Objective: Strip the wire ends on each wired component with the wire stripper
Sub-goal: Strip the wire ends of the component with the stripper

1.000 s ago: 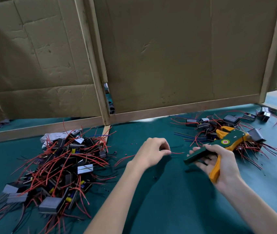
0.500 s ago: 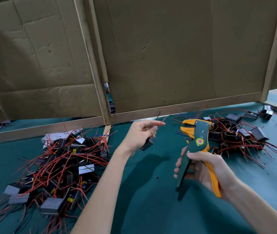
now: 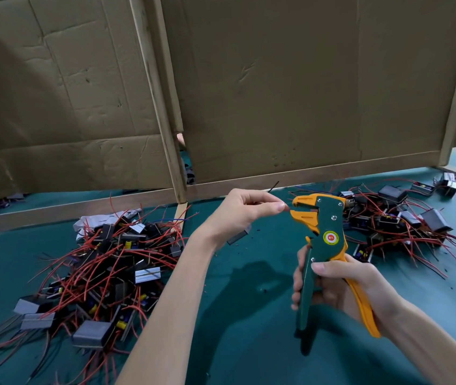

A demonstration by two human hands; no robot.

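My right hand [image 3: 341, 284] grips the handles of a green and orange wire stripper [image 3: 325, 240], held upright with its orange jaws pointing left. My left hand [image 3: 242, 211] pinches a red wire end [image 3: 287, 208] right at those jaws. The small dark wired component [image 3: 238, 237] hangs below that hand, and a black wire [image 3: 273, 187] sticks up behind the fingers. Whether the wire sits inside the jaws I cannot tell.
A large heap of wired components [image 3: 104, 262] with red leads lies on the green table [image 3: 249, 343] at the left. A second heap [image 3: 396, 220] lies at the right behind the stripper. Cardboard panels [image 3: 290, 87] on wooden frames wall off the back.
My right hand lifted the stripper off the table and turned it upright. My left hand rose with the component and brought the wire end over to the jaws.
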